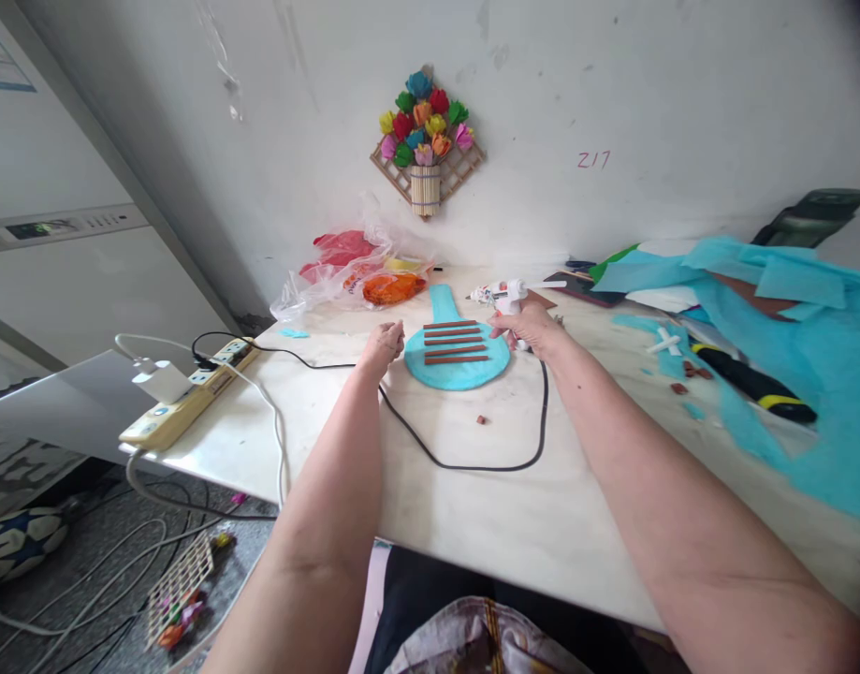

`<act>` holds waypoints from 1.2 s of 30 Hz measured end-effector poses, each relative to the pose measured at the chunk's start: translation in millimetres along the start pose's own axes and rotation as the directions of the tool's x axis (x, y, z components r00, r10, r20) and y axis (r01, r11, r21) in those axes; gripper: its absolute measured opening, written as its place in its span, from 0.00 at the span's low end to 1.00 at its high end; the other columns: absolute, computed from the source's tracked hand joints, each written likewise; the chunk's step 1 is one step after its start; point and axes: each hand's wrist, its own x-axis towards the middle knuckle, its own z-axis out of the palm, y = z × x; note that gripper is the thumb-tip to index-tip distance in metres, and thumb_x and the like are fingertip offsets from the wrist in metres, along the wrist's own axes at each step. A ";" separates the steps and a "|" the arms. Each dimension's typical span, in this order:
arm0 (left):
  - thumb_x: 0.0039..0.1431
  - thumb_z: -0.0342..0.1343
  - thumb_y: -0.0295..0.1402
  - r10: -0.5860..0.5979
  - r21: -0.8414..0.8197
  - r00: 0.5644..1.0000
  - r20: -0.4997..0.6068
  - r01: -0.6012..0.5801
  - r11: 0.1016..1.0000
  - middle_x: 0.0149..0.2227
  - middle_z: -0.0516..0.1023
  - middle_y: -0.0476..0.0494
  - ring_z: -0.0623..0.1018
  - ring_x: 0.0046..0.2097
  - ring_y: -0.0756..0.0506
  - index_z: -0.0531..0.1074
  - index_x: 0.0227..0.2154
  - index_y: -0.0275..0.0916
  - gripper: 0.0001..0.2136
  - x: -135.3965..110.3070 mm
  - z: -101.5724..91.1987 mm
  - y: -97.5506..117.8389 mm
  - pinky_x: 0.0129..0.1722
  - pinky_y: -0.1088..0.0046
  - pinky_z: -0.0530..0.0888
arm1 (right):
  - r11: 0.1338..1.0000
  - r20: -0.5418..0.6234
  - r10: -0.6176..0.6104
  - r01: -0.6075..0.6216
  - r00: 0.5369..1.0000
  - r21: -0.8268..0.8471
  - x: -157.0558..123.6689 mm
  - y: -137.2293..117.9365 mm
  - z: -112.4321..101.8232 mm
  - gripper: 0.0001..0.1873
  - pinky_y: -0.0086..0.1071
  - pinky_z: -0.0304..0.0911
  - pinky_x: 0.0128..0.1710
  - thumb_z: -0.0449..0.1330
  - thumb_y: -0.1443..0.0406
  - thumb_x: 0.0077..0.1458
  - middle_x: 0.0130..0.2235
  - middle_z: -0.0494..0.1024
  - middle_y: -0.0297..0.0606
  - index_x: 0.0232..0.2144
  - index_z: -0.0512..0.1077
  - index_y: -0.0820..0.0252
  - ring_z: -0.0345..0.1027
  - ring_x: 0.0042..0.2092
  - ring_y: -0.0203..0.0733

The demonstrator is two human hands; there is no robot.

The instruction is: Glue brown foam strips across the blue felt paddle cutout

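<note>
A light-blue round piece with a short handle (458, 373) lies flat on the table, its handle pointing to the wall. Several thin brown strips (456, 358) lie in rows across it. My right hand (532, 329) is wrapped round a white hot glue gun (508, 294) at the piece's right edge. The gun's nozzle points left, above the strips, and a white glue stick juts from its back. At the piece's left edge, my left hand (383, 346) is closed, fingers pressed together; whatever they may hold is hidden. A small brown bit (481, 420) lies nearer me.
The gun's black cord (464, 466) loops over the table toward a power strip (191, 398) at the left edge. Plastic bags (359, 267) lie by the wall. At right are blue sheets (829, 393), a black-and-yellow tool (752, 382) and white crossed sticks (666, 343).
</note>
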 end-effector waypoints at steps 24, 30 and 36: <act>0.45 0.57 0.42 0.378 0.726 0.914 -0.149 -0.158 0.669 0.34 0.75 0.45 0.72 0.38 0.45 0.77 0.29 0.42 0.12 -2.6 -4.7 3.6 0.43 0.70 0.66 | 0.996 -0.024 0.031 -0.029 0.999 0.082 -1.9 2.5 -0.7 0.09 0.25 0.62 0.14 0.61 0.66 0.46 0.19 0.72 0.33 0.31 0.67 0.64 0.65 0.16 0.33; 0.45 0.57 0.38 0.368 0.710 0.922 0.121 -0.340 0.617 0.30 0.75 0.44 0.72 0.32 0.47 0.77 0.31 0.40 0.11 1.7 6.0 -3.9 0.37 0.72 0.68 | 0.998 -0.035 0.057 -0.056 0.998 0.025 -5.9 2.0 4.6 0.07 0.24 0.58 0.13 0.60 0.67 0.46 0.18 0.72 0.33 0.30 0.68 0.64 0.63 0.14 0.32; 0.46 0.57 0.37 0.447 0.673 0.861 0.242 -0.481 0.562 0.29 0.76 0.44 0.72 0.35 0.46 0.77 0.29 0.39 0.09 0.6 10.3 -3.0 0.38 0.71 0.67 | 0.996 -0.019 0.090 -0.090 0.996 0.008 -7.1 1.3 8.4 0.06 0.24 0.58 0.12 0.60 0.68 0.46 0.18 0.72 0.34 0.29 0.67 0.64 0.62 0.13 0.32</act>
